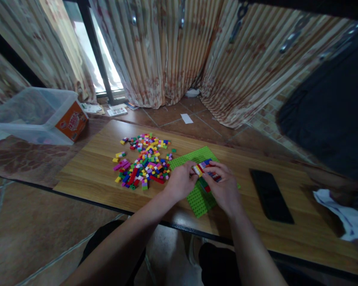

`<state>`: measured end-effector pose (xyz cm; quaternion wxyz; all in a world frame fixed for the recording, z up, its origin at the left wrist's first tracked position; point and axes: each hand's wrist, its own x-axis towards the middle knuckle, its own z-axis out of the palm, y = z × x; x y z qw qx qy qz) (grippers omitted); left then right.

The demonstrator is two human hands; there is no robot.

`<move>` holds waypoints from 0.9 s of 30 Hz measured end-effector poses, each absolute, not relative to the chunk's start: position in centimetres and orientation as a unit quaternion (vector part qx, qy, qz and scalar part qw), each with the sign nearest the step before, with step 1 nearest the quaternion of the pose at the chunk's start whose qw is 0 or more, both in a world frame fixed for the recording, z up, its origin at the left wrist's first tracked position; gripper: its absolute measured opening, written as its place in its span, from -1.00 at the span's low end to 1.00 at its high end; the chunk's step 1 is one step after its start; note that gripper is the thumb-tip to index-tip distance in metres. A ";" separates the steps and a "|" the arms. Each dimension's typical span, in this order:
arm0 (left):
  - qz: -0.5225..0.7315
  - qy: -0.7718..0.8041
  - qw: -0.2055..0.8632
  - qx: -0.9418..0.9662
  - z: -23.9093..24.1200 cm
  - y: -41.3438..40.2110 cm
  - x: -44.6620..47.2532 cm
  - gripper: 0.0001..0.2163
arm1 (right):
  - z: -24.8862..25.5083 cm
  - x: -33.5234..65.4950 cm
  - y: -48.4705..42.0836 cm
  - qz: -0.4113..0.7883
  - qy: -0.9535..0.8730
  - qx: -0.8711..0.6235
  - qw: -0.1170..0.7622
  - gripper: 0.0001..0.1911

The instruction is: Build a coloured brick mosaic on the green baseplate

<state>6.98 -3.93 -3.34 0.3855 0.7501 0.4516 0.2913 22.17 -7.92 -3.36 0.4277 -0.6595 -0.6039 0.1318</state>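
A green baseplate [193,157] lies on a low wooden table [89,174]. On it stands a small build of coloured bricks [203,166], red, blue, white and yellow. My left hand [180,182] is closed with its fingertips pinched on the left end of the build. My right hand [223,186] curls over the build's right side and grips it. A pile of loose coloured bricks [144,161] lies just left of the baseplate.
A black phone [271,195] lies flat on the table to the right. A clear plastic box [35,113] with an orange label stands on the floor at the left. White cloth [343,214] sits at the far right. Striped curtains [167,51] hang behind.
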 end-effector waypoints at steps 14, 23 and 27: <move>0.296 0.466 0.373 0.746 -3.6 -4.1 7.2 -0.78 | -3.9 21.9 -7.7 0.130 -0.593 -0.673 0.424 -0.94; 0.298 0.461 0.357 0.756 -3.6 -4.1 7.1 -0.80 | -3.5 22.0 -7.6 0.141 -0.594 -0.667 0.426 -0.91; 0.272 0.470 0.371 0.753 -3.2 -4.2 7.2 -0.74 | -3.2 22.9 -8.1 0.182 -0.566 -0.663 0.456 -0.79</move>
